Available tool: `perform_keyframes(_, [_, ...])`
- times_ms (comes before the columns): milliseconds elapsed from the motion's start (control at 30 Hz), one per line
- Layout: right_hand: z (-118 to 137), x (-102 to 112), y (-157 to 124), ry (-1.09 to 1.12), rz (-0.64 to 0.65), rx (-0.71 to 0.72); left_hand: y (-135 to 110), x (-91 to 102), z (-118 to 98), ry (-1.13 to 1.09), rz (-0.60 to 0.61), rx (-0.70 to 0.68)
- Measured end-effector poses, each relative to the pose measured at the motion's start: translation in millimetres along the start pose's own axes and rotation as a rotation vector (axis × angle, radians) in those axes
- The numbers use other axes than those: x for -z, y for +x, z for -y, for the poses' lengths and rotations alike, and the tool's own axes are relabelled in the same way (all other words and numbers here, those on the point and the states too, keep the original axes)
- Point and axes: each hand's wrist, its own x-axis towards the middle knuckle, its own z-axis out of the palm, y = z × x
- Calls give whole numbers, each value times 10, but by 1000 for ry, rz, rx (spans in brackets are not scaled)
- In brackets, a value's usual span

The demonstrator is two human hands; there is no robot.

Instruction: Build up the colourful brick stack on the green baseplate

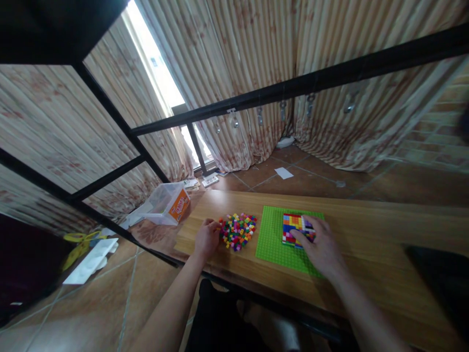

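My left hand (pixel 207 238) rests at the left edge of a pile of small coloured building bricks (pixel 239 232), its fingers curled together. Whatever they pinch, if anything, is too small to make out. A green studded baseplate (pixel 270 244) lies to the right of the pile. On it sits a multicoloured block of joined bricks (pixel 292 226), with rows of red, blue, yellow and other colours. My right hand (pixel 323 247) grips this block, the thumb at its near side and the fingers over its right part, which they partly hide.
The wooden table (pixel 370 230) carries a dark flat object (pixel 439 278) at its right. Beyond the left end stands a clear plastic box (pixel 166 203) with an orange label. A black metal frame (pixel 256 100) runs before the curtains (pixel 242 49). Papers (pixel 91 261) lie on the tiled floor.
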Motion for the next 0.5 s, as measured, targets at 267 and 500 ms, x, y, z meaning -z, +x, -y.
perform_keyframes(267, [58,23,-13,18,6,-11,-41,65,-82,-99,-82,13])
perform_keyframes(500, [72,118,20,146,-71,-73,-395,-2,-897,-793,24,65])
